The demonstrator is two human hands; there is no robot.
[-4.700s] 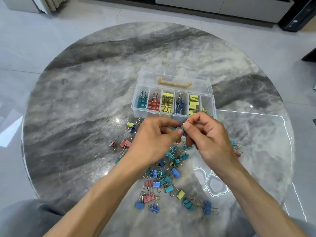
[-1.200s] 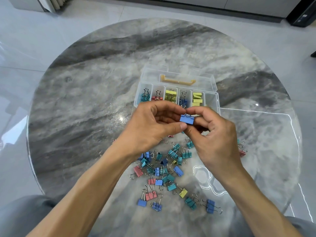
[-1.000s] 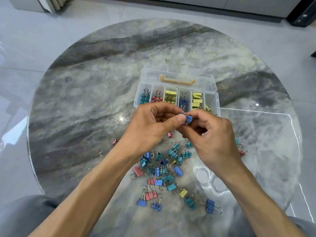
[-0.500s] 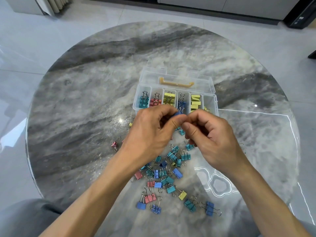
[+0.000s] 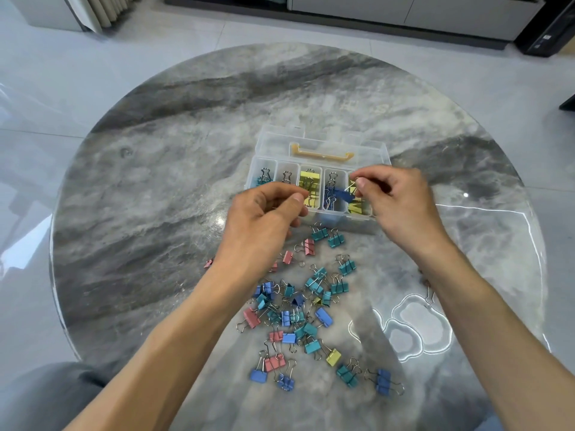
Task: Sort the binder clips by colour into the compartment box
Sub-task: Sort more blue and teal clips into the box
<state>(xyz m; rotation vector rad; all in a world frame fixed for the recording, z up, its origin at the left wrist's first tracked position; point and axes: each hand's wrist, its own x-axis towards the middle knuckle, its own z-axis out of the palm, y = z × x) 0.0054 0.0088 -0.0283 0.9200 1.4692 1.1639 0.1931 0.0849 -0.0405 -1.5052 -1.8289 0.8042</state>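
One blue binder clip (image 5: 344, 194) dangles from right hand (image 5: 395, 200).

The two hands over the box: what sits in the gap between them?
In the head view, between the left hand and right hand lie the box's yellow-clip and blue-clip compartments; the right hand dangles a blue clip there.
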